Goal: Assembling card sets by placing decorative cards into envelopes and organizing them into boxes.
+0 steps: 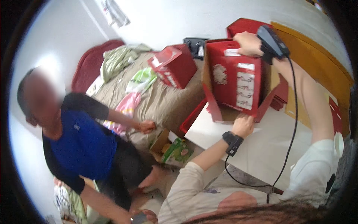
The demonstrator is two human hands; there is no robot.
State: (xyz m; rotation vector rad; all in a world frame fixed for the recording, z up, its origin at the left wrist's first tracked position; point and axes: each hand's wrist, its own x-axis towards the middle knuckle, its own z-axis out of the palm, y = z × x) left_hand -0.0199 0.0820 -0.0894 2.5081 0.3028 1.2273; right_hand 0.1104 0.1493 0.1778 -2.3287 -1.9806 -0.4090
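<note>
Red box: thin cardboard (227, 80), boxy with straight edges, saturated red outside, brown board along its edges; it stands open on the white table, flaps splayed toward the near side.
Box print: a pale round motif on the left of the broad face, and a white strip of small drawings running down the right.
Left hand: grasping the box's near lower edge (243, 126), fingers bent in — the fingertips are hidden; a black strapped device (233, 143) sits on the wrist.
Right hand: grasping the box's far upper edge (247, 44), fingers laid over the board; a bulkier dark device (273, 42) is strapped at that wrist, trailing a thin black cable (295, 108).
White table: flat, smooth and pale (274, 149), under the box.
Bed: soft, wrinkled beige sheet (158, 108), with another red box (174, 67) and crumpled green cloth (123, 59) on it.
Floor side: green printed carton (179, 152), near the bed.
Co-worker: a person in a blue-and-black shirt (87, 143), to the left — one hand loosely curled by the bed (147, 126).
</note>
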